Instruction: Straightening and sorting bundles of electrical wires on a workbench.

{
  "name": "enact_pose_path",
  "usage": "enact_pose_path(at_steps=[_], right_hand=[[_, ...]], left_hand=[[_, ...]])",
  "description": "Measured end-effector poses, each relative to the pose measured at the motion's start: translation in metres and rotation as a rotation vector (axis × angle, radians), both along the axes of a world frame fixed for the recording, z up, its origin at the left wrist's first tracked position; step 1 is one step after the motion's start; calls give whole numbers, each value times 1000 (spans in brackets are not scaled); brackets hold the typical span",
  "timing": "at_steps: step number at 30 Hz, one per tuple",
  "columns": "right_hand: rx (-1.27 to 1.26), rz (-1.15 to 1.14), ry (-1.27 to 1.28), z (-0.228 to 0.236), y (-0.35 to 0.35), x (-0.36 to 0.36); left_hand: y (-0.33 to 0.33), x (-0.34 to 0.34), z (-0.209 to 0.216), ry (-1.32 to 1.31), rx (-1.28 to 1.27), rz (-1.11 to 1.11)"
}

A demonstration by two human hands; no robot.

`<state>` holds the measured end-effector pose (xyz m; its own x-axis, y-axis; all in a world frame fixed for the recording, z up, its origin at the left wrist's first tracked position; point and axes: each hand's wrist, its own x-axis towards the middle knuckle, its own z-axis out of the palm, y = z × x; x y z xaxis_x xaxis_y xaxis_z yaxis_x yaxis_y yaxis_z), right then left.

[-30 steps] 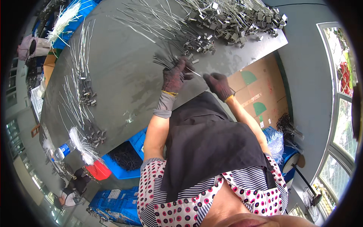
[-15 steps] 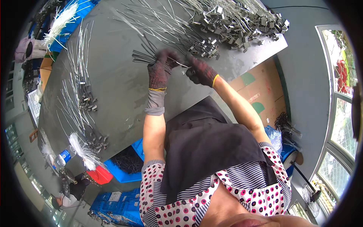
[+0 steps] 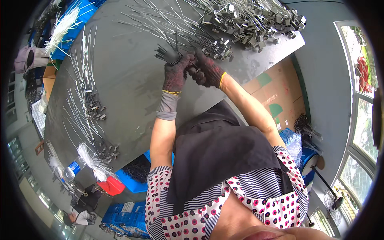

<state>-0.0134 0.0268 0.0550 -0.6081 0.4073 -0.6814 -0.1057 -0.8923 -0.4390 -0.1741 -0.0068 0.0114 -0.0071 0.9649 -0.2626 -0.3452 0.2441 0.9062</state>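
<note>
My left hand (image 3: 175,75), in a dark red-and-black knit glove, grips a bundle of thin black tubes (image 3: 167,55) whose ends fan out past the fingers. My right hand (image 3: 207,72), gloved alike, meets it at the fingertips with its fingers curled in. Whatever lies between those right fingers is hidden. Just beyond both hands, wires with black block ends (image 3: 218,47) rest on the grey table (image 3: 132,80).
A large heap of silvery wires with black blocks (image 3: 256,26) covers the far right. More wire bundles (image 3: 86,76) lie along the left edge. Near the lower left are a water bottle (image 3: 71,171), white strands (image 3: 94,160), a red container (image 3: 112,186) and a blue bin (image 3: 134,185).
Both hands have come closer together, the left moving rightward with the black tubes. A pale wire seen between the hands before no longer shows.
</note>
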Motion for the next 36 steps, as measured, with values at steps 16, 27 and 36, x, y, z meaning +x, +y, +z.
enact_pose_path(at_steps=[16,27,36], right_hand=[[1208,484,-1447,-59,96,36],[1314,651,-917,-54,8,-53],[1427,822,-575,-68,-58,-198]], left_hand=[[21,-28,-65,433,-382,97],[-44,-61,-120,1095,-220,159],[-136,-174,-61,965,-470,498]])
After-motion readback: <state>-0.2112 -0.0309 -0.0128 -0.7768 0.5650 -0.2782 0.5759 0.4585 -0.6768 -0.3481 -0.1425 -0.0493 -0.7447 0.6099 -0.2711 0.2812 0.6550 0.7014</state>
